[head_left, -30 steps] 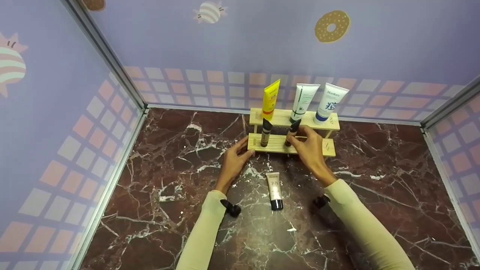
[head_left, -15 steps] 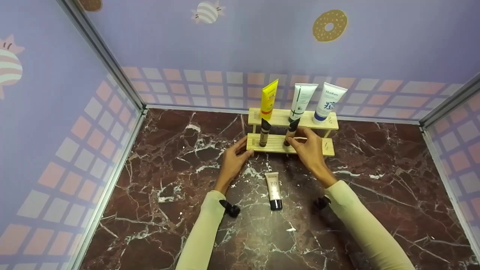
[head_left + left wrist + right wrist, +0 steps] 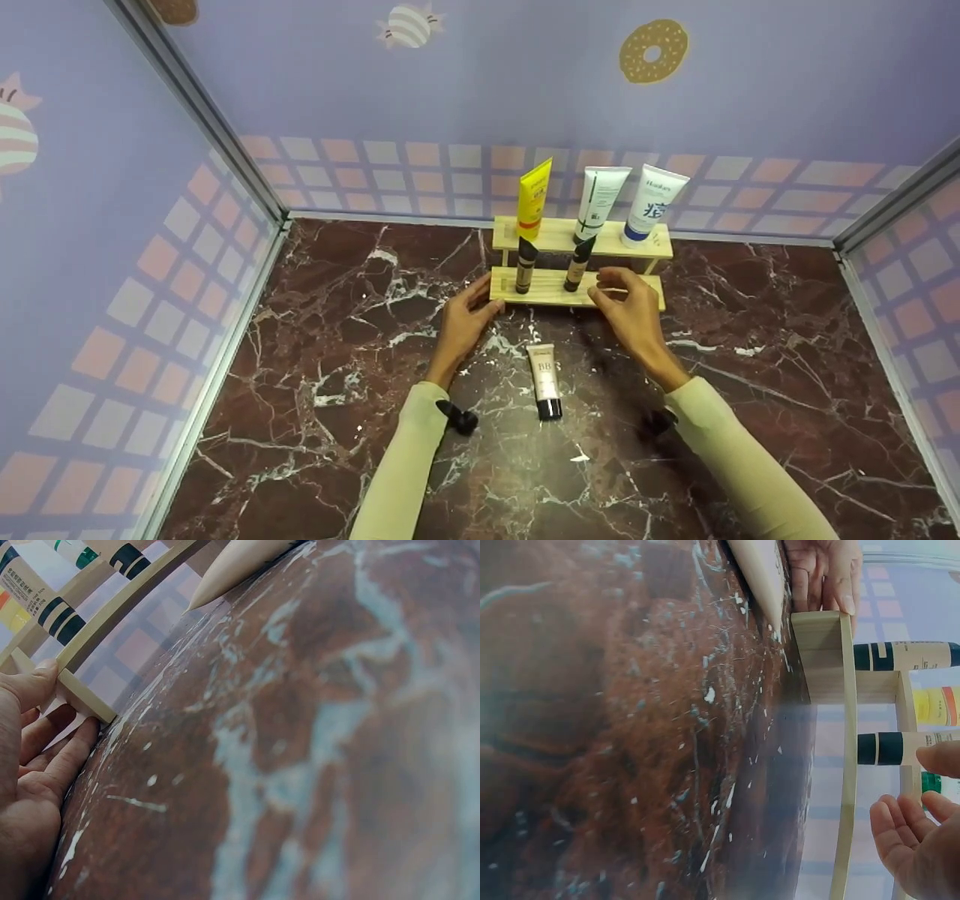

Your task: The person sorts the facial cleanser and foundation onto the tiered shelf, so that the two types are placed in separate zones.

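Observation:
My left hand (image 3: 463,322) holds the left end of a two-tier wooden rack (image 3: 547,285), its thumb at the front corner and the other fingers by the end leg. Two slim beige tubes with black caps and black slanted ends stand on the lower tier, a left tube (image 3: 526,274) and a right tube (image 3: 576,271). My right hand (image 3: 634,309) is just right of the right tube, thumb and fingers apart, with nothing between them. In the right wrist view the thumb overlaps that tube (image 3: 911,748); contact cannot be told. A beige BB cream tube (image 3: 545,375) lies before the rack.
On the upper tier stand a yellow tube (image 3: 534,201), a white tube with green print (image 3: 600,201) and a white tube with a blue cap (image 3: 651,204). Behind the rack rises a patterned back wall (image 3: 450,82). The marble-patterned tabletop (image 3: 360,337) spreads around.
My right hand has let go of the right slim tube and moved to the right, its fingers spreading. That tube stays standing on the lower tier. My left hand stays at the rack's end.

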